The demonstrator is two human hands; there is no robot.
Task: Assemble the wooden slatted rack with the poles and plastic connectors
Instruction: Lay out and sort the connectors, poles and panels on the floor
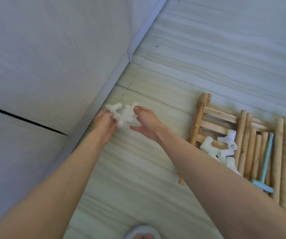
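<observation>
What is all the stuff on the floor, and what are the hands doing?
connectors by wall: small bunch, white, on the floor between both hands; count blurred
connectors on rack: several, white, piled on the slats
rack: one, light wood, flat on the floor at right
poles: many, light wood, lying side by side on the rack
mallet: one, pale blue, lying among the poles
slipper: one, grey, bottom edge, toes showing
wall: white, left
left hand: gripping the bunch
right hand: fingers straight, touching the bunch
</observation>
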